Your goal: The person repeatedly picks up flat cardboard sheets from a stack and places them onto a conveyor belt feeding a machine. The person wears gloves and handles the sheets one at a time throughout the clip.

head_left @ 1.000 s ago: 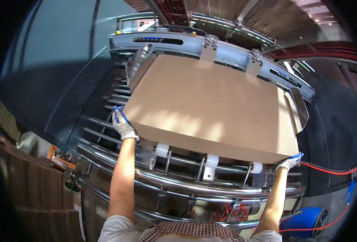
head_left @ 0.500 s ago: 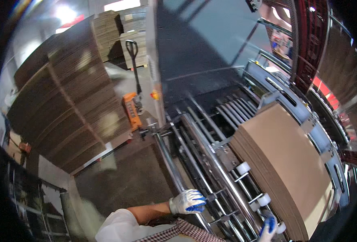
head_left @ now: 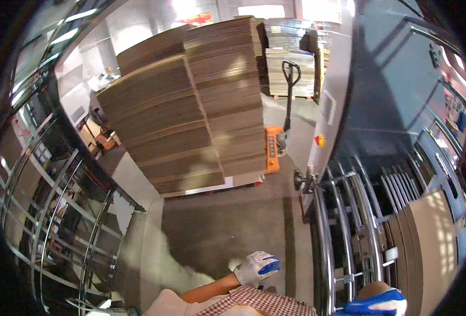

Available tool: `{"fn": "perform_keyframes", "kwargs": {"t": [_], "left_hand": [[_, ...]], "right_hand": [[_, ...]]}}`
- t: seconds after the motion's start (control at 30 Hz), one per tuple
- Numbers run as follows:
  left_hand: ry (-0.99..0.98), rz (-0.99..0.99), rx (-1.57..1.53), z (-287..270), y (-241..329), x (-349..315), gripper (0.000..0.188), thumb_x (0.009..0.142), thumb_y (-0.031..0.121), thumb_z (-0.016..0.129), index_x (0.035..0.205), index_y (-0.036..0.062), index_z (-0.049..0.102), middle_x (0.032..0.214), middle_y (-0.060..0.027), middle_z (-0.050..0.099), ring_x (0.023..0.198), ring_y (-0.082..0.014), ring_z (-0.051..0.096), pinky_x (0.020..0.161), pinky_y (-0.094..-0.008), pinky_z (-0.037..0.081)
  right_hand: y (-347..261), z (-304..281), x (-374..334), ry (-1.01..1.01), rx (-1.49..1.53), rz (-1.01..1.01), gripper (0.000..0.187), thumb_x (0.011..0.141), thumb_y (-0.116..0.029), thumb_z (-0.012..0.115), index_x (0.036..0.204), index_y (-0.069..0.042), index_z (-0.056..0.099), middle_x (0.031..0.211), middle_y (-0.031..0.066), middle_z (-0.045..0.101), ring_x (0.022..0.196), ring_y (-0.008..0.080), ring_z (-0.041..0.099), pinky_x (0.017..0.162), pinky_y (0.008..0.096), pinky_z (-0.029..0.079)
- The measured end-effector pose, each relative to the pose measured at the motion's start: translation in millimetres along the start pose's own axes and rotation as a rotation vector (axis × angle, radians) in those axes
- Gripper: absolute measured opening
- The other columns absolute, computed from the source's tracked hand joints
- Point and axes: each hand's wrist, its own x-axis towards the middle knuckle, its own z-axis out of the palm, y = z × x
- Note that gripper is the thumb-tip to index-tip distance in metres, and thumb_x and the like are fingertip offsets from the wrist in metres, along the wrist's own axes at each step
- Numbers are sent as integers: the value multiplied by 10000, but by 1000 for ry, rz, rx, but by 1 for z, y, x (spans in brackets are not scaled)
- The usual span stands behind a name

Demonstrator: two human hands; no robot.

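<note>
My left hand (head_left: pixel 258 267), in a white work glove with blue coating, is in front of my checked apron (head_left: pixel 259 304). Its fingers are loosely bent and apart, with nothing visible in them. At the lower right, my right hand (head_left: pixel 378 304) wears a matching glove and is partly cut off by the picture's edge. It is close to the metal rails (head_left: pixel 325 253) and a stack of brown cardboard sheets (head_left: pixel 433 237) on the machine. Whether it touches either, I cannot tell. Its fingers are too hidden to read.
Ahead stands a tall stack of cardboard (head_left: pixel 227 105) on a low base. Beside it is an orange pallet jack (head_left: pixel 273 150) with a black handle. A grey machine panel (head_left: pixel 380 95) rises at right. Curved metal rails (head_left: pixel 90 231) line the left side, and more stacks (head_left: pixel 291 71) stand behind.
My view has swung left, so the machine and its cardboard sheets now sit farther right. My left hand has come away from the rail beside it.
</note>
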Motion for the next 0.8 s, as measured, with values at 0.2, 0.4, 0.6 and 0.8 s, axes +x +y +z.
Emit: {"fn": "perform_keyframes", "kwargs": {"t": [0.2,0.4,0.6,0.8], "left_hand": [[51,-46,57,-63,-96,-22,384,826,395,656,1044,79,663,1083,-138,652,1014,-318,601,946,-431,439],[155,-201,235,-191,-186,-55,406,786,422,708,1026,96,680,1023,-116,667,999,-300,618,938,-435,456],[401,-420,414,-284,-261,-77,451,748,402,736,1071,96,657,1086,-128,644,1011,-326,598,950,-441,436],[579,-451,463,-368,-340,-38,495,737,385,740,1095,64,623,1071,-130,617,1012,-339,568,918,-447,430]], "right_hand": [[74,96,19,163,66,91,247,765,-203,629,877,13,673,898,130,662,825,259,629,802,356,489],[188,256,51,317,328,652,282,796,-198,584,889,54,669,868,125,663,790,229,625,765,321,486],[327,398,98,156,471,950,233,875,-108,595,1062,14,663,975,96,703,866,141,640,812,272,489],[479,497,181,189,513,776,264,886,-136,625,1110,2,645,1011,81,703,886,122,634,812,272,487]]}}
